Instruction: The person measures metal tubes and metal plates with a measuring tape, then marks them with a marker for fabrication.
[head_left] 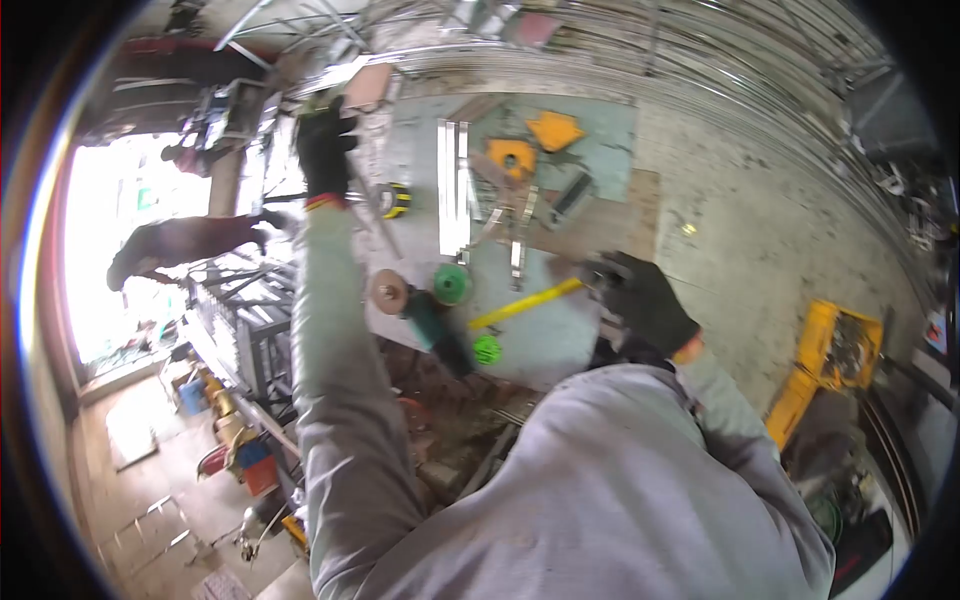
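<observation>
My left hand (325, 152), in a dark glove, reaches out at the upper left with its fingers apart, beside the metal stock. My right hand (643, 303), also gloved, is closed on the end of a yellow strip (525, 303) that slants down to the left over the work surface. Between my arms lie a green angle grinder (438, 332) with a brown disc (388, 291), a green disc (452, 284) and a bright green round piece (487, 349). Farther up are a yellow-and-black tape measure (396, 200), shiny metal profiles (453, 190) and two orange pieces (511, 158) (554, 130).
Long metal bars (700, 75) line the far edge. An open yellow case (822, 345) stands at the right. Another person (190, 243) bends near the bright doorway at the left, beside a dark metal frame (262, 345). Tools and a red container (260, 474) sit at the lower left.
</observation>
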